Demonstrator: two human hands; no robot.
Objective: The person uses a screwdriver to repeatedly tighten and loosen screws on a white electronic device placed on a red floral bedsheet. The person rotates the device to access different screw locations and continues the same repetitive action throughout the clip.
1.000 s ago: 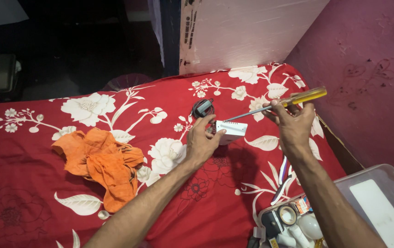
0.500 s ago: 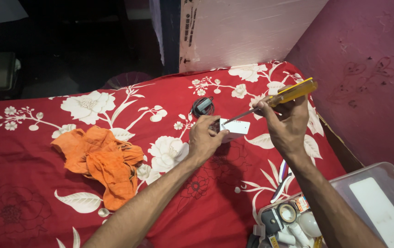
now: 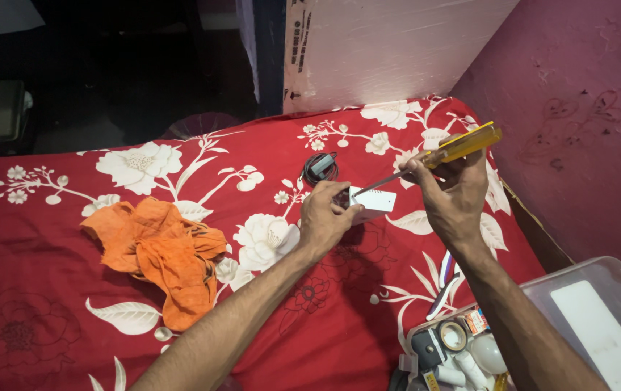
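Right now, per head cam:
L hand: left hand (image 3: 328,217) rests on the bed, fingers curled tight round a small white box-shaped device (image 3: 370,202), pinning it to the sheet.
R hand: right hand (image 3: 449,190) is raised just right of the device, fingers clamped on a yellow-handled screwdriver (image 3: 446,151).
Screwdriver: handle points up-right; metal shaft slants down-left, tip touching the device's top near the L fingertips. Exact spot the tip meets: can't tell.
Device: lies approx. mid-bed on the red floral bedsheet (image 3: 71,304), between both hands.
Black item: small dark coiled thing w/ a grey block (image 3: 319,167), just behind the device, apart from it.
Cloth: crumpled orange cloth (image 3: 158,253) lies well left of the hands, untouched.
Parts box: clear plastic box (image 3: 618,279) at lower right, under the R forearm, w/ tape rolls, a bulb & small bits inside.
Loose tool: thin pen-like tool (image 3: 442,293) lies on the sheet near the box.
Bkgd: pink wall (image 3: 585,108) at right, white board (image 3: 383,51) behind the bed.
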